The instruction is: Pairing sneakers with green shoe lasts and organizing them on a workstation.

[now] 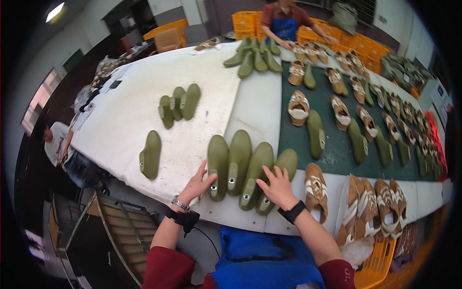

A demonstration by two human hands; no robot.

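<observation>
Four green shoe lasts lie side by side in front of me, soles up, with metal-rimmed holes at their heel ends. My left hand (196,184) is against the outer side of the leftmost last (218,161), its fingers stretched forward and thumb apart. Beside that one are the second last (240,161) and the third last (260,166). Spread fingers of my right hand (277,187) rest over the third and the rightmost last (287,164), partly covering them. Neither hand is wrapped round a last.
A single last (152,154) and a small group of lasts (191,102) lie on the white tabletop (130,101). Brown-and-white shoes (316,189) and lasts stand in rows on a green mat (332,159). An orange basket (378,262) is at lower right. A co-worker (284,21) stands across the table.
</observation>
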